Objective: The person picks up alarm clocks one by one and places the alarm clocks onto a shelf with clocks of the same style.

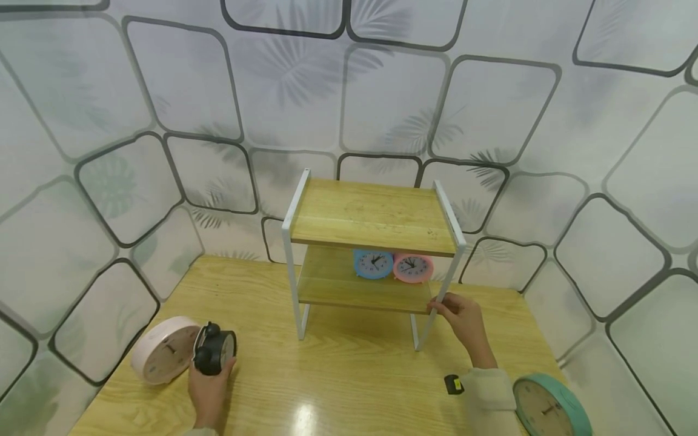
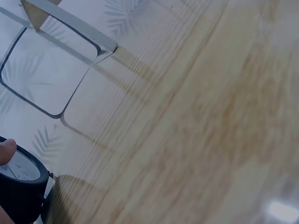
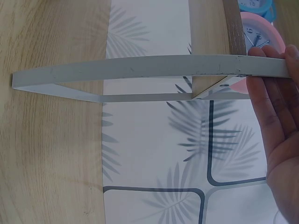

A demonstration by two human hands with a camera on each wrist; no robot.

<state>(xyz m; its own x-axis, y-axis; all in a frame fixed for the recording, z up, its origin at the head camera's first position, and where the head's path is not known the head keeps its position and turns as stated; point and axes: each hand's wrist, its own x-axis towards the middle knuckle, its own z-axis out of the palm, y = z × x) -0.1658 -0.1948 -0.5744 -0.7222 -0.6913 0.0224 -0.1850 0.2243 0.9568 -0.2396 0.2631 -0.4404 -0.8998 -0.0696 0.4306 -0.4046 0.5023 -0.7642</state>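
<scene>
My left hand (image 1: 208, 390) grips a black twin-bell alarm clock (image 1: 214, 350) at the front left, its bells toward the left. In the left wrist view only part of this black clock (image 2: 21, 186) shows, with the thumb (image 2: 6, 151) over its face. My right hand (image 1: 462, 321) pinches the white front right leg of a two-tier wooden shelf (image 1: 376, 212) near the lower board. In the right wrist view the fingers (image 3: 267, 109) wrap round that metal leg (image 3: 140, 66). On the lower board stand a blue clock (image 1: 373, 264) and a pink clock (image 1: 413, 268), side by side.
A pale pink round clock (image 1: 166, 351) stands just left of the black one. At the front right is a teal round clock (image 1: 545, 406), close to my right sleeve (image 1: 488, 390). A small black object with a yellow mark (image 1: 454, 384) lies on the wooden table (image 1: 349, 375). Patterned walls enclose the table.
</scene>
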